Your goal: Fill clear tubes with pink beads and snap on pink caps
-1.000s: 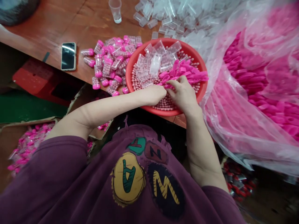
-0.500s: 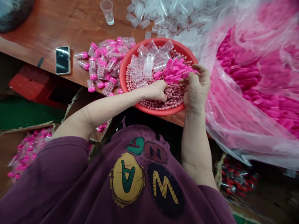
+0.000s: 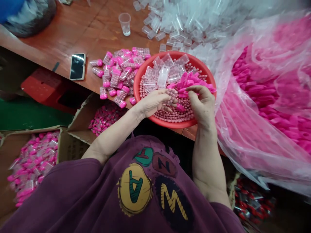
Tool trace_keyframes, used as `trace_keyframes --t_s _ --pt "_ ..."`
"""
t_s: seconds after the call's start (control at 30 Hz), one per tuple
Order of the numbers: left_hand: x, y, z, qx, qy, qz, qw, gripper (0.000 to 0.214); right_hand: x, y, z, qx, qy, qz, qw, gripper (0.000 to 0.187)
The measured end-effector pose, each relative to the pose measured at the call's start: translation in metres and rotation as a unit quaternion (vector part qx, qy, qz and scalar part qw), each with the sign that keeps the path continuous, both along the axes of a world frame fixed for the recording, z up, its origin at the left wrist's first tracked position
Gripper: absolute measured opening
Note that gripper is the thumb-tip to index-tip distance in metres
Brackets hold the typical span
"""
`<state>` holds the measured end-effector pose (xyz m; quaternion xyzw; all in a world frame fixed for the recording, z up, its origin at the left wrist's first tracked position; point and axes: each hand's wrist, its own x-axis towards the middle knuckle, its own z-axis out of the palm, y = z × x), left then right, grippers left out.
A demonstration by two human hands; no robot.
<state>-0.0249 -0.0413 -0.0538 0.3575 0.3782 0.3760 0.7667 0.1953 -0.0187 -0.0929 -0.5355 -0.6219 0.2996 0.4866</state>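
My left hand [image 3: 156, 103] is over the near left part of a red basin [image 3: 138, 84], its fingers around a small clear tube [image 3: 172, 96] that shows pink beads through its wall. A bright pink cap [image 3: 180, 107] shows just beyond those fingertips; whether it is on the tube is unclear. My right hand [image 3: 202, 105] hangs over the basin's right side, thumb and forefinger pinched beside the heap of pink caps [image 3: 191, 79]. What the pinch holds cannot be made out. Loose pink beads [image 3: 176, 116] cover the basin's bottom, and empty clear tubes [image 3: 163, 77] lie on them.
Bead-filled tubes with pink caps [image 3: 115, 76] are piled left of the basin, near a phone [image 3: 77, 67]. A plastic cup [image 3: 125, 24] stands behind. Clear tubes [image 3: 179, 24] heap at the back; a plastic bag [image 3: 243, 129] of pink caps bulges at right. Cartons [image 3: 73, 147] sit below the table edge.
My left hand has lifted out of the beads and turned, now showing a bead-filled tube. My right hand has drawn inward from the cap heap, its fingers pinched. The view has shifted slightly.
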Motion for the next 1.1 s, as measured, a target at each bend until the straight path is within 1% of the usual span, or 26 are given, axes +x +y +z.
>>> trace_keyframes --t_s 0.07,0.13,0.23,0.37,0.43,0.53,0.6,0.63,0.7,0.73,0.77,0.8,0.83,0.93,1.0,1.07,1.1 --pt "0.0 0.002 0.001 -0.01 0.006 -0.003 1.0 0.021 -0.003 -0.006 0.006 0.012 -0.011 0.026 1.0 0.023" --pt "-0.001 0.004 0.001 -0.006 0.008 -0.025 1.0 0.019 -0.008 -0.014 0.015 0.012 -0.023 0.072 0.997 0.028" --pt "-0.001 0.004 0.0 0.011 0.023 -0.048 0.999 0.014 -0.015 -0.022 0.031 0.014 -0.082 0.114 0.99 0.029" --pt "0.001 0.003 0.0 0.018 0.069 -0.017 0.997 0.016 -0.019 -0.026 0.045 0.01 -0.156 0.138 0.978 0.025" --pt "0.003 0.002 -0.001 0.037 0.078 -0.007 0.996 0.017 -0.017 -0.026 0.047 -0.017 -0.153 0.158 0.975 0.026" --pt "0.006 -0.002 -0.004 0.079 0.116 -0.007 0.99 0.023 -0.013 -0.024 0.044 -0.081 -0.118 0.204 0.968 0.027" --pt "0.008 -0.007 -0.005 0.124 0.178 -0.005 0.976 0.026 -0.009 -0.023 0.039 -0.106 -0.101 0.222 0.964 0.028" --pt "0.009 -0.01 -0.004 0.159 0.218 -0.001 0.963 0.026 -0.007 -0.022 0.035 -0.11 -0.095 0.224 0.964 0.028" --pt "0.012 -0.016 -0.002 0.232 0.303 0.016 0.924 0.024 -0.002 -0.021 0.028 -0.112 -0.097 0.219 0.964 0.029" --pt "0.013 -0.018 -0.002 0.259 0.336 0.024 0.905 0.022 0.001 -0.021 0.026 -0.111 -0.105 0.215 0.965 0.03" --pt "0.014 -0.019 -0.001 0.271 0.356 0.03 0.894 0.021 0.004 -0.021 0.023 -0.111 -0.118 0.209 0.964 0.031" --pt "0.014 -0.018 -0.001 0.267 0.358 0.031 0.894 0.021 0.007 -0.022 0.022 -0.11 -0.134 0.202 0.964 0.031" --pt "0.014 -0.016 -0.002 0.246 0.342 0.029 0.906 0.021 0.008 -0.023 0.021 -0.107 -0.156 0.195 0.962 0.03" --pt "0.011 -0.006 -0.005 0.135 0.24 0.033 0.961 0.024 0.005 -0.026 0.02 -0.084 -0.255 0.181 0.946 0.023" --pt "0.009 0.0 -0.007 0.075 0.176 0.037 0.981 0.024 -0.004 -0.026 0.018 -0.065 -0.343 0.181 0.92 0.019" --pt "0.006 0.004 -0.007 0.05 0.145 0.021 0.988 0.027 -0.012 -0.025 0.014 -0.061 -0.419 0.187 0.886 0.013" --pt "0.005 0.005 -0.007 0.047 0.142 0.011 0.989 0.032 -0.015 -0.024 0.013 -0.062 -0.445 0.19 0.873 0.01"
